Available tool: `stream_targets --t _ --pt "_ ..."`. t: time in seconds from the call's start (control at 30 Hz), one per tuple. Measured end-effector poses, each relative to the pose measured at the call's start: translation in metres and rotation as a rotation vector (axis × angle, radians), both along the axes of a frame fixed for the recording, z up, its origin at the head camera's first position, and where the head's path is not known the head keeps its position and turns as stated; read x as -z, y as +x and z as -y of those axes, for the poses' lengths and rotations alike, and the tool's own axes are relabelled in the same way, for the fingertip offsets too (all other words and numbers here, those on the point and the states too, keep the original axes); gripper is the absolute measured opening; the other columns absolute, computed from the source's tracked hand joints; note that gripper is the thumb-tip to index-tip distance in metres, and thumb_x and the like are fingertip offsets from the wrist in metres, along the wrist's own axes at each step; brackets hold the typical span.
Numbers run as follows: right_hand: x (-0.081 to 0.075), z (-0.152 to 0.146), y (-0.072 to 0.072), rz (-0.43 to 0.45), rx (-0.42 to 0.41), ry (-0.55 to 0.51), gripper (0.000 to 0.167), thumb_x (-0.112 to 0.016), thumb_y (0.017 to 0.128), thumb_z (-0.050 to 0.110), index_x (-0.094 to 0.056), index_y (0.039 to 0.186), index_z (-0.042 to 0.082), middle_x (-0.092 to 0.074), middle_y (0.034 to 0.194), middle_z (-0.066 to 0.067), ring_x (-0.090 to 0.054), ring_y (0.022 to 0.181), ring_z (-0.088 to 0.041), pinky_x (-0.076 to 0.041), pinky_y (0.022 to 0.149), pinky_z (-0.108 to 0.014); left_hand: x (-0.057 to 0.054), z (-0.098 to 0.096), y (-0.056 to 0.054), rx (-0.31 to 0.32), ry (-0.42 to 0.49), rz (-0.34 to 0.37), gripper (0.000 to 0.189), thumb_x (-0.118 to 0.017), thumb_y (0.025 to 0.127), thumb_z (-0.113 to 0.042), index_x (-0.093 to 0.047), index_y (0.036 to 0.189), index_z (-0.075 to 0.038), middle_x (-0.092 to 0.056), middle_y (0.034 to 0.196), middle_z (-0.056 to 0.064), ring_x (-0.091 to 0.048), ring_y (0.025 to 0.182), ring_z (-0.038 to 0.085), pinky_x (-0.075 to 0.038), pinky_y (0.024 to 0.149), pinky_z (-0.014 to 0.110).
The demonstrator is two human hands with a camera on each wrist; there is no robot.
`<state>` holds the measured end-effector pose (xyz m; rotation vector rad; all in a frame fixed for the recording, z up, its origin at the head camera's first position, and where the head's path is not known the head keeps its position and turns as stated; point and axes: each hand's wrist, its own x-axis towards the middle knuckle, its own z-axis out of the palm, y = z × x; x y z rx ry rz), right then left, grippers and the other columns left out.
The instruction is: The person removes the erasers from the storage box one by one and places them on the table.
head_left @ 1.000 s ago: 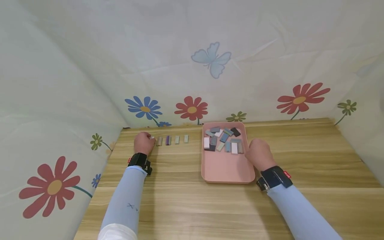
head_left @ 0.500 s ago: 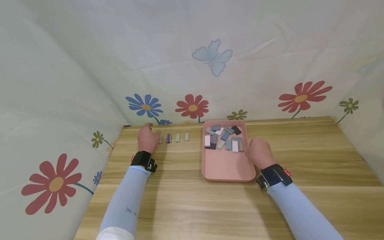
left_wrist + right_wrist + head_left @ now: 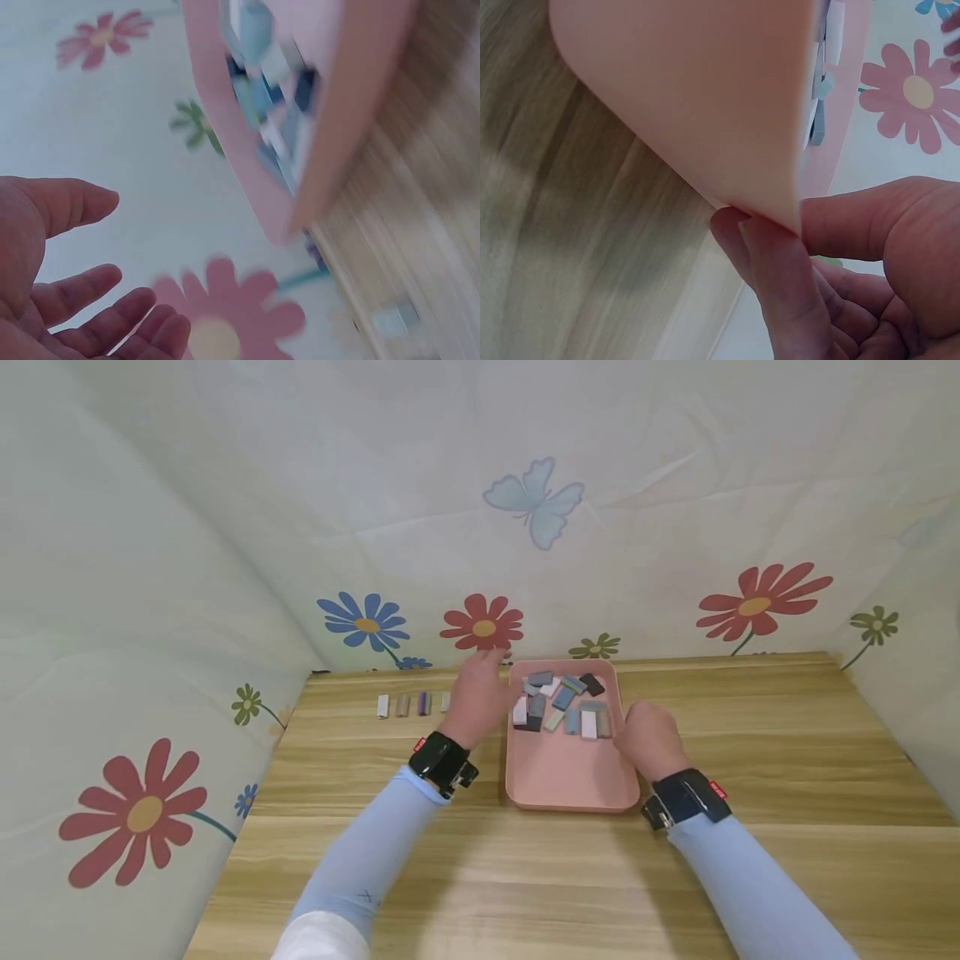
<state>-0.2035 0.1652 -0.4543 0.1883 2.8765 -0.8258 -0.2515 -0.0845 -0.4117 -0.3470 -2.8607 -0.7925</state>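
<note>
Small blocks (image 3: 564, 697) near left hand (image 3: 478, 697), released, fingers loosely spread beside left rim of pink tray (image 3: 570, 777); opposite rim pinched between thumb and fingers of right hand (image 3: 651, 743). Inside tray, jumbled across far half: white, grey, blue and black ones, some overlapping. Farther left on wooden table (image 3: 570, 877), spaced row of blocks (image 3: 402, 705): white, brown, purple, and pale one partly behind left hand.

Pale flower-printed walls (image 3: 637, 527) border a wood-grained table (image 3: 795, 743) on three sides.

Left hand (image 3: 477, 697) nearer tray (image 3: 570, 772), leftmost block (image 3: 383, 706) revealed
</note>
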Motion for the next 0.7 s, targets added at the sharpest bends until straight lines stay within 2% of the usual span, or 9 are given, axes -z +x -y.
stream_targets --t 0.1,0.17,0.27,0.37,0.5,0.6,0.7 --pt "-0.002 0.000 0.000 0.018 0.013 -0.007 0.015 -0.058 0.085 0.010 -0.063 0.082 -0.003 -0.059 0.069 -0.013 -0.056 0.058 -0.021 -0.043 0.047 -0.025 0.002 -0.028 0.008 0.096 -0.067 0.004 0.049 -0.064 0.085 -0.035 -0.053 0.129 -0.015 -0.055 0.126 0.003 -0.048 0.119 0.019 -0.045 0.098 0.035" --pt "-0.003 -0.001 0.000 0.028 0.024 -0.021 0.013 -0.058 0.085 0.009 -0.063 0.083 -0.003 -0.060 0.070 -0.013 -0.057 0.059 -0.021 -0.043 0.047 -0.025 0.007 -0.042 0.011 0.164 -0.102 -0.006 0.045 -0.066 0.084 -0.032 -0.056 0.124 -0.014 -0.058 0.120 0.001 -0.051 0.112 0.015 -0.047 0.094 0.030" --pt "-0.004 -0.001 0.000 0.034 0.029 -0.046 0.011 -0.058 0.083 0.007 -0.063 0.086 -0.004 -0.060 0.073 -0.014 -0.057 0.061 -0.022 -0.044 0.049 -0.025 0.014 -0.056 0.013 0.227 -0.183 -0.010 0.038 -0.066 0.084 -0.028 -0.059 0.118 -0.012 -0.062 0.110 0.000 -0.054 0.099 0.012 -0.045 0.090 0.027" --pt "-0.002 -0.002 0.000 0.018 0.019 -0.056 0.011 -0.058 0.083 0.006 -0.063 0.086 -0.004 -0.061 0.073 -0.014 -0.057 0.062 -0.022 -0.043 0.050 -0.026 0.026 -0.065 0.013 0.248 -0.250 0.041 0.034 -0.063 0.087 -0.027 -0.059 0.118 -0.012 -0.066 0.104 0.000 -0.057 0.091 0.010 -0.046 0.083 0.026" --pt "0.000 -0.003 0.001 0.001 0.009 -0.049 0.009 -0.058 0.082 0.005 -0.063 0.084 -0.003 -0.061 0.072 -0.013 -0.056 0.061 -0.022 -0.042 0.050 -0.026 0.039 -0.072 0.014 0.259 -0.262 0.133 0.031 -0.051 0.094 -0.022 -0.054 0.124 -0.013 -0.064 0.092 0.000 -0.058 0.081 0.010 -0.047 0.069 0.024" --pt "0.001 -0.002 0.001 0.000 0.012 -0.050 0.009 -0.058 0.082 0.005 -0.063 0.084 -0.002 -0.060 0.072 -0.013 -0.056 0.061 -0.022 -0.042 0.050 -0.026 0.040 -0.076 0.016 0.269 -0.288 0.177 0.033 -0.048 0.094 -0.015 -0.050 0.127 -0.012 -0.061 0.081 -0.001 -0.057 0.072 0.010 -0.045 0.061 0.023" --pt "0.001 -0.001 0.001 0.004 0.014 -0.054 0.010 -0.058 0.082 0.005 -0.063 0.085 -0.003 -0.060 0.072 -0.013 -0.056 0.062 -0.023 -0.042 0.050 -0.026 0.040 -0.078 0.017 0.270 -0.322 0.209 0.033 -0.051 0.092 -0.012 -0.052 0.125 -0.012 -0.059 0.077 -0.002 -0.056 0.068 0.011 -0.044 0.057 0.022"
